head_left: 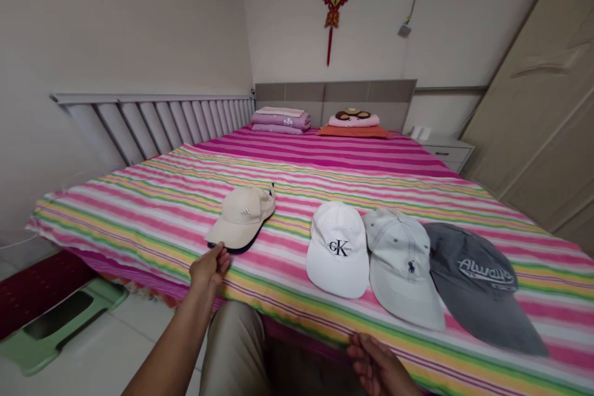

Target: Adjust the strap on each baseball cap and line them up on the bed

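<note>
A beige baseball cap (242, 210) with a small dark emblem lies on the striped bedspread, its brim pointing toward me and to the left. Dark navy shows beneath its brim; whether that is its lining or another cap I cannot tell. My left hand (208, 269) pinches the front edge of this brim between thumb and fingers. To the right sit a white cap (338, 232) with "CK" letters, a pale grey cap (400, 244) with a small navy figure, and a dark grey cap (473, 272) with "Always" lettering. Loosely curled and holding nothing, my right hand (378, 364) hovers by the bed's front edge.
The bed (153, 216) fills the middle. Folded purple bedding (281, 120) and a pink pile (352, 122) rest near the headboard (297, 91). A railing (158, 127) runs along the left, a green stool (60, 328) stands below, and a white nightstand (448, 151) is at right.
</note>
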Motion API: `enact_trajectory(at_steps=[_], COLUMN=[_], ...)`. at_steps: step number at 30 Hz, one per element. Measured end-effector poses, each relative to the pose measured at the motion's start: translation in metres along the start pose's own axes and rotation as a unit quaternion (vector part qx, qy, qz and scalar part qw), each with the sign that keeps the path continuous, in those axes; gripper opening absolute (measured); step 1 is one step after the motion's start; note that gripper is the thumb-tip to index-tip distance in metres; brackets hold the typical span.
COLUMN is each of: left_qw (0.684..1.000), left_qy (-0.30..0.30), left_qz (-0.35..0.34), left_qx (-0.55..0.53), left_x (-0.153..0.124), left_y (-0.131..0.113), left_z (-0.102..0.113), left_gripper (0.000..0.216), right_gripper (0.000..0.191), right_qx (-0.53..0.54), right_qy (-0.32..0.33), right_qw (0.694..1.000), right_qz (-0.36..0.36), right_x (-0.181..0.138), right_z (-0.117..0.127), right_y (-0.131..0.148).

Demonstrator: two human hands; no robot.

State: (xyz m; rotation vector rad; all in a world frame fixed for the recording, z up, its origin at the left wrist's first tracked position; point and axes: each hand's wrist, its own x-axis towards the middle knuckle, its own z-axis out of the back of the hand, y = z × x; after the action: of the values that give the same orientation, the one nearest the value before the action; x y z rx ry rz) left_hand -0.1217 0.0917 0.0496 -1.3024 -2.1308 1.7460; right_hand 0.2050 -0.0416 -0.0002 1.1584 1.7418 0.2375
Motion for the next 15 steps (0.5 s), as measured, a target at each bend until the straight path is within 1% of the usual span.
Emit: enact_trajectory(at_steps=[3,6,11,15], left_qw=[1.0,0.999,0.997,0.991], left_qy=[0.02,0.028,0.039,0.095], left_qz=[0.005,0.012,0.044,0.064], left_qx=[-0.012,-0.031,-0.059,-0.075], left_x=[-0.003,-0.004,0.003,0.003], left_y=[-0.009,-0.018,-0.028,-0.033], left_z=[-0.008,-0.02,-0.039,-0.048], left_gripper=[0.01,0.008,0.014,0.018], right_gripper=[0.028,0.027,0.026,0.026], right_qx=[0.004,0.009,0.008,0.003], right_qy=[0.007,0.01,0.011,0.013], right_qw=[1.0,1.0,1.0,1.0], right_qz=[0.0,0.009,0.009,0.014], right_x=[-0.003,-0.005,-0.005,-0.003], right_z=[-0.001,-0.004,-0.007,-0.006], right_y=[0.001,0.001,0.0,0.0])
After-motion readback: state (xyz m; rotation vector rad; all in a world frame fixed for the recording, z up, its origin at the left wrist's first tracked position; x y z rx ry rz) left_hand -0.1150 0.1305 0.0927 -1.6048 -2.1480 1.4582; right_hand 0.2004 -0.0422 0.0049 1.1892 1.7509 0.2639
